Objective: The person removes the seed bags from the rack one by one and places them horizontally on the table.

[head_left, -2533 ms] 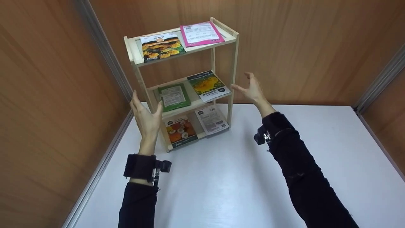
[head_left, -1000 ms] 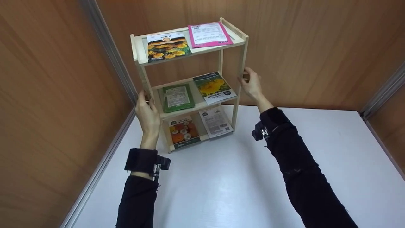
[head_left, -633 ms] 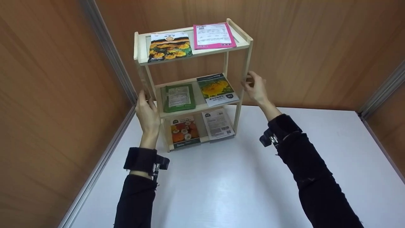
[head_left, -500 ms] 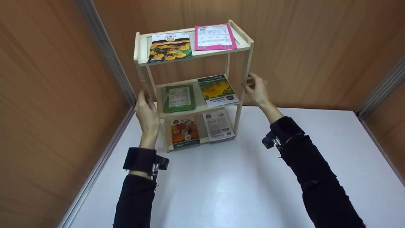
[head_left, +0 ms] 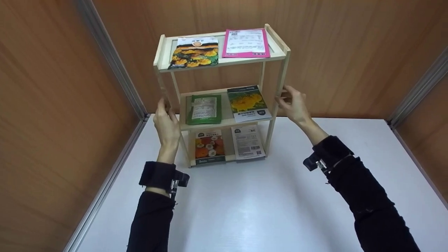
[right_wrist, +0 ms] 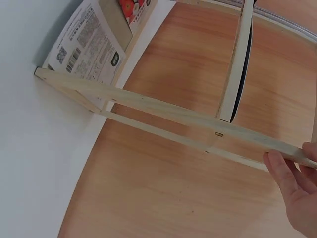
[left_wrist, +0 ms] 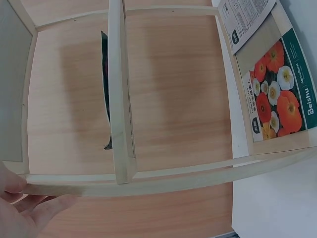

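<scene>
wooden shelf [head_left: 226, 108], two hands [head_left: 167, 124] [head_left: 295, 106] gripping its posts [head_left: 281, 75], grasp partly hidden, hands cropped in wrist views

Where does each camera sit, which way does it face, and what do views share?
Head: worn on the head, facing forward and down at the rack; left hand, right hand and black sleeves show.
Left wrist: on that wrist, facing across the rack from its left; left hand partly shows, bottom left.
Right wrist: on that wrist, facing across the rack from its right; right hand partly shows, right edge.
Both wrist views share the orange-flowered packet and white packet.
</scene>
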The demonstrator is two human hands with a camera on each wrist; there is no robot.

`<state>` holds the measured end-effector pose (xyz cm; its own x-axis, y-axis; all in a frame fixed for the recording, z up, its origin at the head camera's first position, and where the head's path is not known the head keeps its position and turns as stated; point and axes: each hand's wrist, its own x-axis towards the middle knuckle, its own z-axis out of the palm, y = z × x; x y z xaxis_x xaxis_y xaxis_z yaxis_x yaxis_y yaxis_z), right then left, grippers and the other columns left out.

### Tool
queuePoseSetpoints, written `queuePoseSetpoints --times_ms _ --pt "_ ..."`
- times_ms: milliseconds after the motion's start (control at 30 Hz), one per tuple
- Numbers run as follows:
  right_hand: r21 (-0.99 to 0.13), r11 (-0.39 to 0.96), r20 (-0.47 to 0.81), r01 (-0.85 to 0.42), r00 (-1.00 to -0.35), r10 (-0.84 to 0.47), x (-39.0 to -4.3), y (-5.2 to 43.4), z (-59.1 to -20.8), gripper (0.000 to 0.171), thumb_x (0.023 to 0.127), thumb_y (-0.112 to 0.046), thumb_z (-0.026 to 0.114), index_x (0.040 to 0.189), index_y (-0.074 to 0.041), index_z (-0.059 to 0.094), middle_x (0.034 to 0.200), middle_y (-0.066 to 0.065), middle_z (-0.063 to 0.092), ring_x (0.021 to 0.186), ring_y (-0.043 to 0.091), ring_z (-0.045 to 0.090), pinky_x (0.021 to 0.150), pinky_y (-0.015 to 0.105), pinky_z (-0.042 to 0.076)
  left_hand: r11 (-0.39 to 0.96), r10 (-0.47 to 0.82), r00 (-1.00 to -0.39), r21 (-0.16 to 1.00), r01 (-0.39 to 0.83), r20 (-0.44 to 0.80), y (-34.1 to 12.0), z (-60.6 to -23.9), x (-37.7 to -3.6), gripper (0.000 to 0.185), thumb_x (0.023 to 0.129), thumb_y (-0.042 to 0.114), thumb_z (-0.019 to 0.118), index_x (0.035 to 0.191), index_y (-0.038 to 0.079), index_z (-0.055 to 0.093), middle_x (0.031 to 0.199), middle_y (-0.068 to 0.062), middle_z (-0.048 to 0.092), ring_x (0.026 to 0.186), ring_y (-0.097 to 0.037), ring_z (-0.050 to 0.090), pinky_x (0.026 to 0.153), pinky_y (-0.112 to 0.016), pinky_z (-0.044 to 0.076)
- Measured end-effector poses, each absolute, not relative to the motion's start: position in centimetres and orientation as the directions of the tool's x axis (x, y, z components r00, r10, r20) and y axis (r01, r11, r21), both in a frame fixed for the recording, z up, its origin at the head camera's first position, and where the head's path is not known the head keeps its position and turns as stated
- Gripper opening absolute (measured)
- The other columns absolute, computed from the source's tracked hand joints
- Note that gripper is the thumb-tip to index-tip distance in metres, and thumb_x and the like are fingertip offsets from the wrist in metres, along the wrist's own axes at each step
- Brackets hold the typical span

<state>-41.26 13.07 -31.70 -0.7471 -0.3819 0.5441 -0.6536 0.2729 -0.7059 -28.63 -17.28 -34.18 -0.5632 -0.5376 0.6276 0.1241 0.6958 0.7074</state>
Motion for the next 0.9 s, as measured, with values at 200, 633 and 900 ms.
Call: queuePoseSetpoints --times_ms 200,633,900 --pt "-0.697 0.293 0.521 -0.655 -0.743 -0.420 -43.3 13.7 -33.2 0.036 0.087 -0.005 0.054 0.120 0.008 0.047 0.107 0.022 0.057 0.094 0.031 0.057 0.077 0.035 0.049 0.696 -0.542 -0.564 0.709 0.114 0.623 -17.4 -34.2 -28.4 0.036 0.089 -0.007 0.042 0.125 -0.009 0.041 0.115 -0.025 0.051 0.106 -0.031 0.051 0.086 -0.035 0.044" --pt "-0.673 0.277 0.554 -0.685 -0.716 -0.424 -41.8 13.9 -32.3 0.033 0.084 0.000 0.056 0.114 0.012 0.050 0.104 0.025 0.058 0.092 0.032 0.058 0.078 0.040 0.047 0.685 -0.550 -0.568 0.720 0.112 0.612 -17.3 -34.3 -28.4 0.035 0.089 -0.007 0.043 0.124 -0.009 0.042 0.114 -0.023 0.053 0.103 -0.029 0.053 0.083 -0.033 0.046" --pt "-0.668 0.280 0.575 -0.689 -0.717 -0.394 -42.0 13.7 -32.1 0.032 0.083 0.002 0.057 0.112 0.012 0.051 0.103 0.026 0.058 0.090 0.034 0.058 0.076 0.030 0.049 0.676 -0.565 -0.559 0.729 0.109 0.607 -17.3 -34.2 -28.6 0.036 0.088 -0.008 0.045 0.124 -0.009 0.042 0.113 -0.023 0.054 0.103 -0.028 0.053 0.083 -0.030 0.045"
